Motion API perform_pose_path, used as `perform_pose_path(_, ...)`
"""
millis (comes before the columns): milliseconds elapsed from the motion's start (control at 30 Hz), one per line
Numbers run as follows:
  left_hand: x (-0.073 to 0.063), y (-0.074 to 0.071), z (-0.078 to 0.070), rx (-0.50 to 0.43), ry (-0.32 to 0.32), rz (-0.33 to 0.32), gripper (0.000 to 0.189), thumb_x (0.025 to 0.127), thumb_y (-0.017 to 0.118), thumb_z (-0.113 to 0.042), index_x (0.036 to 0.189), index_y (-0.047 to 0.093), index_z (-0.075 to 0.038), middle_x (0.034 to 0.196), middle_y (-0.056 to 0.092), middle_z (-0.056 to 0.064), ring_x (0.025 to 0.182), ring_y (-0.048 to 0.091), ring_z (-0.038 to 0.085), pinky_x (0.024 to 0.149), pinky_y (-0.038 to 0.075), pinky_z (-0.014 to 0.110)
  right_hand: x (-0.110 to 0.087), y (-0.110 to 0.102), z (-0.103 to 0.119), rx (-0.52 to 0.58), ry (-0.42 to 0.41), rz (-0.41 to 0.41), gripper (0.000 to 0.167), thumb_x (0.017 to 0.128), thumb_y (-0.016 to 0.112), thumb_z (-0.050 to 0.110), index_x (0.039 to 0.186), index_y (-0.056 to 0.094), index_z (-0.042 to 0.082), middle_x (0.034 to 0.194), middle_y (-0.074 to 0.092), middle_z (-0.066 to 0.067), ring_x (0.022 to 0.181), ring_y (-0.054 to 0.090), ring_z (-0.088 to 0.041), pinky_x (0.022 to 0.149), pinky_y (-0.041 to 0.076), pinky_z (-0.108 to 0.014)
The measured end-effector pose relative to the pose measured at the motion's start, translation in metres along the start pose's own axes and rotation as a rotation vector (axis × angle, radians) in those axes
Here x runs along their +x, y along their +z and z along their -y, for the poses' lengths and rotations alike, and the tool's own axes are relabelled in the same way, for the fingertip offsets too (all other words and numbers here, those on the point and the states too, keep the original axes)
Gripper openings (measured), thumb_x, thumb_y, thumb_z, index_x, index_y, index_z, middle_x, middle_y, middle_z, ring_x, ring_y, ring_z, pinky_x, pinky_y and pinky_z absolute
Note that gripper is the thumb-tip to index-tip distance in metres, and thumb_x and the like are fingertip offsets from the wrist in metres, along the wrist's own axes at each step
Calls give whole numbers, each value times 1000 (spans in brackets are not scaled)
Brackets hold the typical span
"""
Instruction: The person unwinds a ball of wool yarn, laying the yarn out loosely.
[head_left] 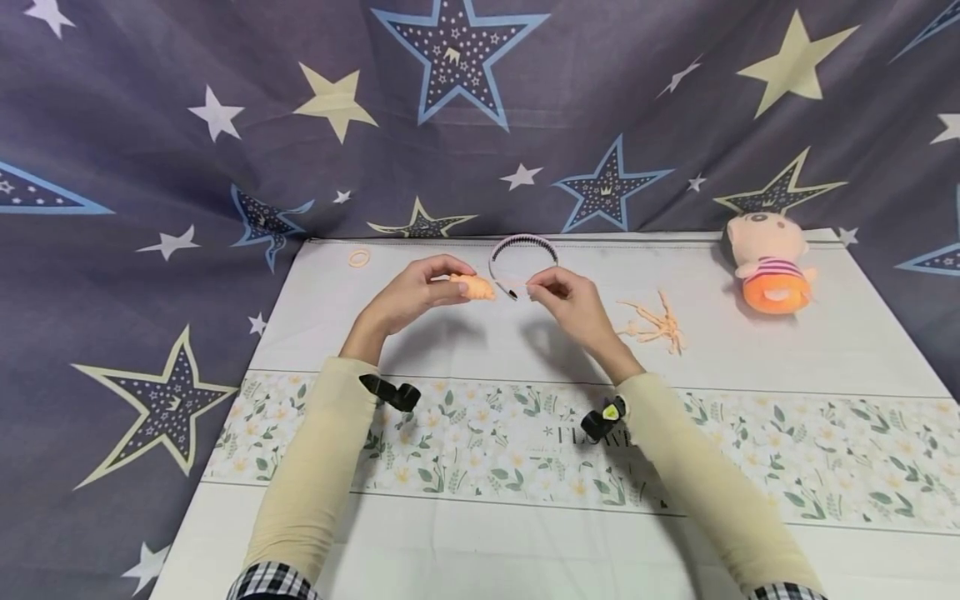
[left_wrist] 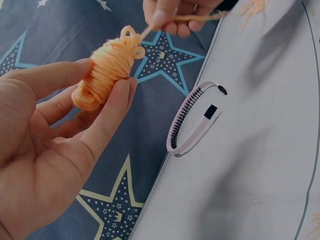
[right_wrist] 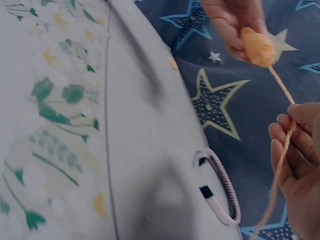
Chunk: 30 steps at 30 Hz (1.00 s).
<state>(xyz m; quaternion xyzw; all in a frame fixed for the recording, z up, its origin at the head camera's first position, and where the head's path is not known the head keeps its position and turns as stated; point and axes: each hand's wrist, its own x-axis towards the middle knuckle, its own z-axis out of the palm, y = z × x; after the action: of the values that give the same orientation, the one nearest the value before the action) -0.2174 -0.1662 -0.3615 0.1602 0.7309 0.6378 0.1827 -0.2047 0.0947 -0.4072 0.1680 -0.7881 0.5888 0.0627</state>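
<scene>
My left hand [head_left: 422, 292] holds a small wound bundle of orange yarn [left_wrist: 107, 70] between thumb and fingers, above the table. Loops stick out at the bundle's end in the left wrist view. From that end a strand of yarn [right_wrist: 281, 85] runs to my right hand [head_left: 572, 310], which pinches it between thumb and fingertips. Past the pinch, the strand hangs on over the right palm in the right wrist view. A pale headband [head_left: 522, 239] with dark inner teeth lies on the table behind and between the two hands.
Loose tangled orange yarn [head_left: 660, 325] lies right of my right hand. Farther right a plush toy [head_left: 772, 262] with an orange bottom leans by the back edge. A small orange ring [head_left: 359, 258] lies at the back left. A star-patterned cloth [head_left: 465, 167] hangs behind the white table [head_left: 480, 533].
</scene>
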Motion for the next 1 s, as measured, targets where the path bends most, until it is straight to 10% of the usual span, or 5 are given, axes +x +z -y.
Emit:
perform_pose_path(367, 1, -2, -2, -21, -52, 4, 27, 92, 63, -7, 117, 58, 1, 114, 57, 8, 97, 64, 15, 92, 55, 31, -21, -40, 42, -21, 25, -65, 15, 92, 62, 5, 98, 65, -9, 90, 65, -26, 73, 58, 1, 66, 48, -14)
perform_pose_path(1000, 0, -6, 2, -5, -16, 4, 27, 91, 63, -7, 115, 58, 3, 111, 60, 7, 95, 64, 16, 91, 55, 32, -38, -96, 24, -112, 56, -207, 17, 93, 62, 9, 99, 66, -7, 88, 66, -18, 70, 58, 2, 58, 44, -12)
